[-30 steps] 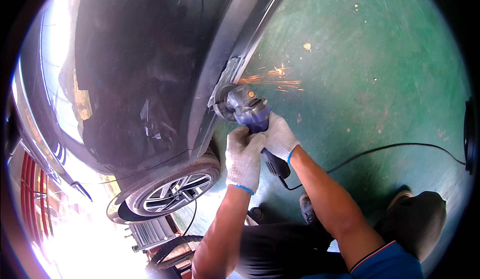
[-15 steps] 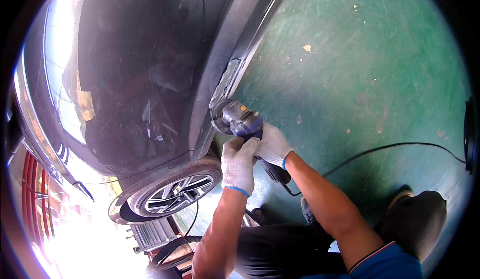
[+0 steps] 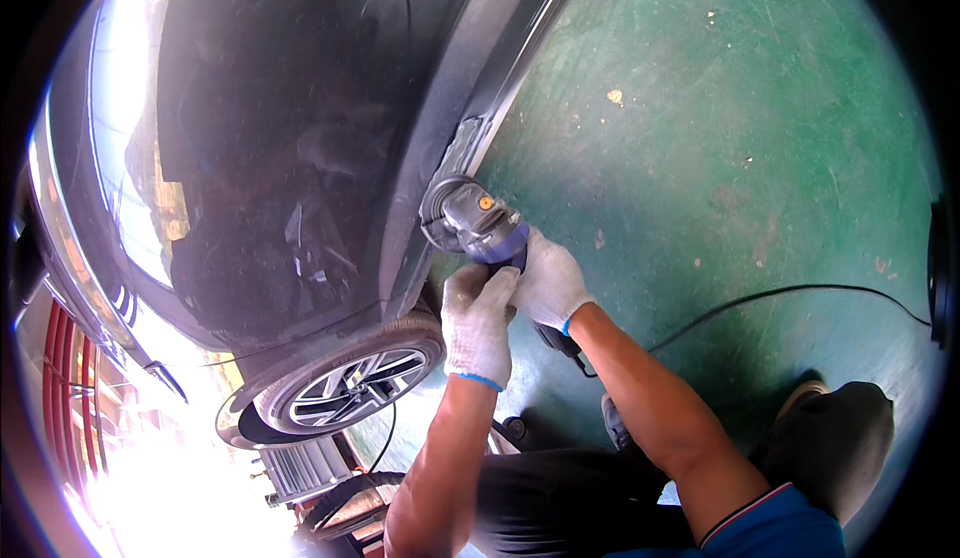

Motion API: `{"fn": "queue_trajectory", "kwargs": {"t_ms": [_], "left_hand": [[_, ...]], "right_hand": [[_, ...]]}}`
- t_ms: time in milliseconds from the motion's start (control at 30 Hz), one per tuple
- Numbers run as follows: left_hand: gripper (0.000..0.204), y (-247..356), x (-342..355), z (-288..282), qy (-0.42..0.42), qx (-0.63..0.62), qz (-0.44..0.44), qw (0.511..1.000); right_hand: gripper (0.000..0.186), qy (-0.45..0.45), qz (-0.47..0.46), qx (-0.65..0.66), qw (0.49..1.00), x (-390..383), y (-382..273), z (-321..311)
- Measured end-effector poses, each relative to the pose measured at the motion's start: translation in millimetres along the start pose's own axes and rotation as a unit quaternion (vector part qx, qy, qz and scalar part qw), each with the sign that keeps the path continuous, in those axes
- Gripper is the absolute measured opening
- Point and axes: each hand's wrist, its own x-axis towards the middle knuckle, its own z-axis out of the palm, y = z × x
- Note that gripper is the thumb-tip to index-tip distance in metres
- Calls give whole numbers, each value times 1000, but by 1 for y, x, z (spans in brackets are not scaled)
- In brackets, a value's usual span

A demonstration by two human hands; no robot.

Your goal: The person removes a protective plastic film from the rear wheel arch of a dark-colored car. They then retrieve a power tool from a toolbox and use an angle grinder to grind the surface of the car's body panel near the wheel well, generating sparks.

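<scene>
Both of my hands, in white knit gloves with blue cuffs, are closed around an angle grinder point(image 3: 497, 239) with a grey head, a blue body and an orange button. My left hand point(image 3: 478, 326) grips it from the left side, my right hand point(image 3: 550, 283) from the right. The grinder's disc and guard point(image 3: 441, 210) sit against the lower sill of a dark grey car point(image 3: 300, 138). Just above the disc, a rough, bare strip point(image 3: 464, 145) shows on the sill. My gloves hide much of the grinder's handle.
The car's wheel point(image 3: 360, 383) is left of my left forearm. A black power cord point(image 3: 760, 294) curves over the green floor point(image 3: 720, 128) to the right. A grey metal case point(image 3: 305, 470) stands at lower left. My dark-trousered legs are below.
The grinder head has shifted slightly up along the sill and tilted, so more of its disc guard shows. Both hands have moved with it and keep their grip.
</scene>
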Motion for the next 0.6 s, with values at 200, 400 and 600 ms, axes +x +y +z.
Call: {"fn": "queue_trajectory", "kwargs": {"t_ms": [200, 400, 600], "left_hand": [[43, 1, 2, -1, -5, -2, -23, 1000], [42, 2, 4, 1, -23, -14, -26, 999], [39, 4, 4, 6, -38, 7, 6, 999]], "right_hand": [[59, 1, 0, -24, 1000, 1, -7, -6], [58, -16, 15, -44, 999, 2, -11, -14], [55, 36, -3, 30, 999, 5, -3, -13]]}}
